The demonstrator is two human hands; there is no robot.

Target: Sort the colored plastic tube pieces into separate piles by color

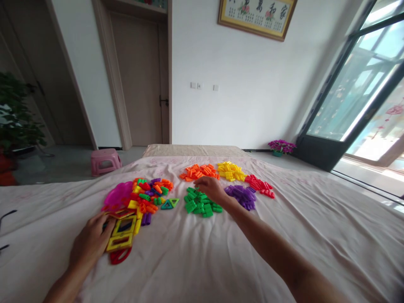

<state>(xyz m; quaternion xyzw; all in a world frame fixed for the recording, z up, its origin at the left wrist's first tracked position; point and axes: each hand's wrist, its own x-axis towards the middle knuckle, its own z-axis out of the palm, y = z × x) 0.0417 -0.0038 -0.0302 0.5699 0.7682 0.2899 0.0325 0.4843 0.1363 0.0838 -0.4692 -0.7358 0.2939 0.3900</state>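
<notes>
Blocks in single colours lie in five piles on a pale, wrinkled cloth (176, 261). The right hand (211, 188) is over the back of the green pile (200, 207), fingers bent downward; I cannot tell whether they grasp a piece or only hover. Its forearm slants in from the lower right, passing in front of the purple pile (242, 196). Behind the hand lies the orange pile (200, 171), with the yellow pile (231, 171) just to its right and the red pile (260, 185) beyond the purple one.

The left hand (92, 236) rests at the left edge of some yellow frame tiles (112, 245); its fingertips are partly hidden, so whether it grips them is unclear. A red curved tile (115, 258) sticks out at their near end. Just behind is a mixed-colour heap (150, 194), beside a bright magenta piece (118, 194). Two triangular tiles, one teal (167, 207) and one lime green (175, 201), lie between that heap and the green pile.
</notes>
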